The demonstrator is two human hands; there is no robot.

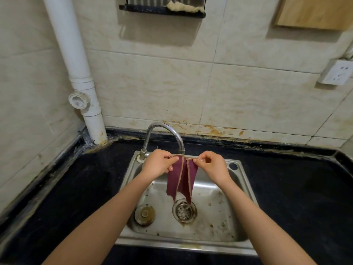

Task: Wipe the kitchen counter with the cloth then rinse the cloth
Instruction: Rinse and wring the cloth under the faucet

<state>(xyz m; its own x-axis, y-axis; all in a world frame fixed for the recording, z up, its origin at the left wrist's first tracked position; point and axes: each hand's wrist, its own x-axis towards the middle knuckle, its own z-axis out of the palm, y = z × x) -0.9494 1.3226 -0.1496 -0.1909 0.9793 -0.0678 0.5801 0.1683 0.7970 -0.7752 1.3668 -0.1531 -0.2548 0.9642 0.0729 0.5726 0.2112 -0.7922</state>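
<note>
Cloth (181, 178): maroon with a tan border, it hung folded over the sink basin, its top edge stretched between both hands and its lower ends dangling just above the drain strainer.
Left hand (157, 164): pinched the cloth's top left end, fingers curled round the hem.
Right hand (214, 166): pinched the top right end between thumb and fingertips, the other fingers bent.
Faucet (164, 134): curved chrome, its spout just behind the cloth's top edge; whether water ran could not be told.
Drain strainer (184, 211): sat in the basin floor, rust-stained.
Stopper (144, 214): lay in the basin, left of the strainer.
Sink (245, 190): steel, speckled with brown bits.
Counter (296, 188): black, wrapped round the sink.
Pipe (76, 64): white, stood in the left corner.
Socket (336, 73): was mounted on the tiled wall, far right.
</note>
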